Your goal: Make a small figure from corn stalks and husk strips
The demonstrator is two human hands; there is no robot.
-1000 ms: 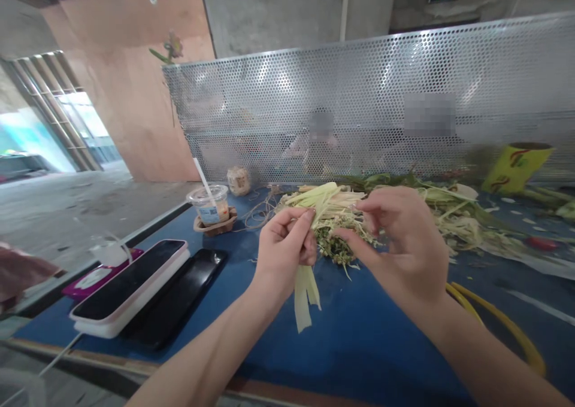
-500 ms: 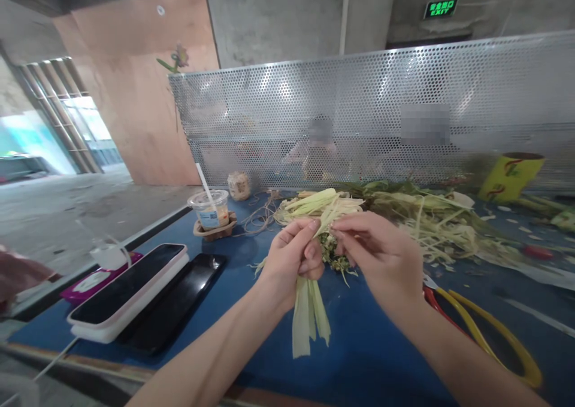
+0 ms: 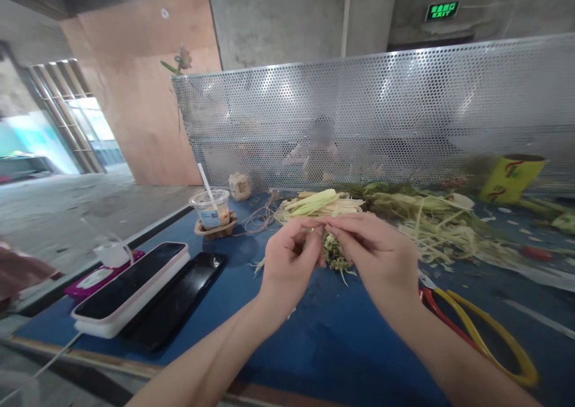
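Note:
My left hand (image 3: 291, 257) and my right hand (image 3: 381, 254) meet above the blue table, thumbs and fingertips pinched together. Whatever sits between the fingertips is hidden by them. A small pale tip shows just beside the left wrist. Behind the hands lies a pile of pale yellow-green corn husk strips (image 3: 321, 203). Under the right fingertips, partly covered, is a clump of small dried green plant bits (image 3: 335, 254). Scissors with yellow and red handles (image 3: 476, 329) lie beside my right forearm.
At left are a phone on a thick white block (image 3: 130, 287), a black tray-like slab (image 3: 179, 299) and a drink cup with a straw (image 3: 211, 209). Twine (image 3: 263, 215) lies behind. Shredded husks (image 3: 440, 233) and a yellow roll (image 3: 512, 176) are at right, before a perforated metal screen (image 3: 278, 114).
The husk strips that hung below my left hand are out of sight. My left hand has turned over, and its fingertips now meet those of my right hand.

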